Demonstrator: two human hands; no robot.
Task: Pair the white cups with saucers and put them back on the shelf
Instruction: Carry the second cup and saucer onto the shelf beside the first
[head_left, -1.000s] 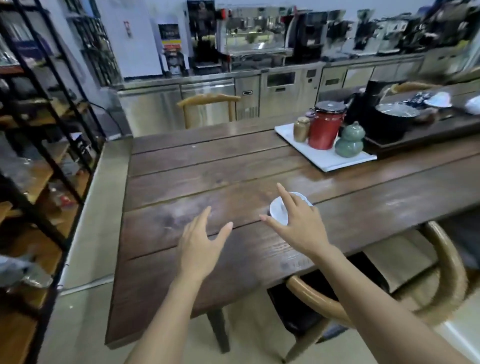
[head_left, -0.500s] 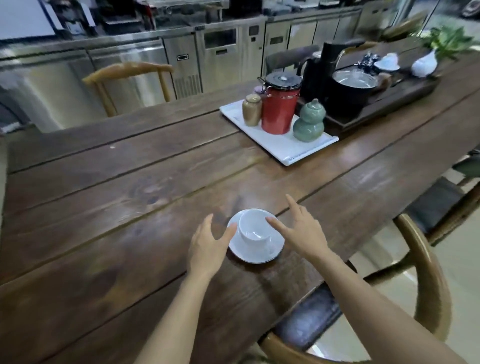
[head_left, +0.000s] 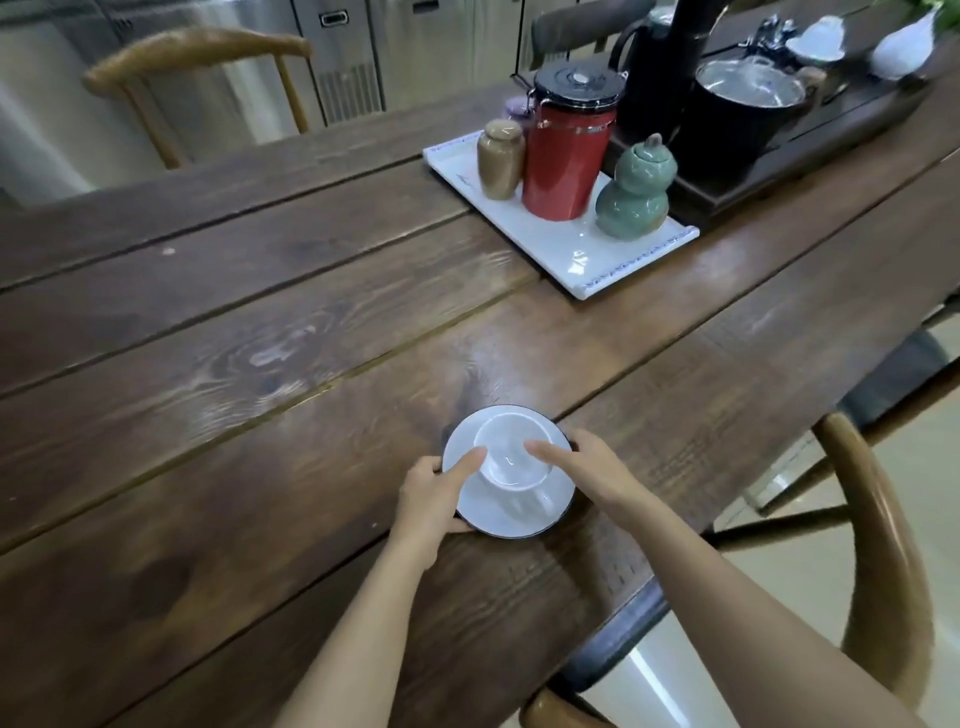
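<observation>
Wooden chair (head_left: 197, 47) at far left behind dark plank desk (head_left: 234, 322); steel cabinets (head_left: 358, 57) beyond. Left hand (head_left: 434, 493) grips left rim of saucer (head_left: 519, 512), index finger on white cup (head_left: 514, 454). Cup sits upright on saucer near desk's front edge. Right hand (head_left: 587, 470) holds saucer's right rim, finger on cup. White tray (head_left: 587, 260) farther right carries tan jar (head_left: 500, 158), red canister (head_left: 569, 150), green gourd jar (head_left: 634, 189). Dark tea tray (head_left: 831, 130) just beside it.
</observation>
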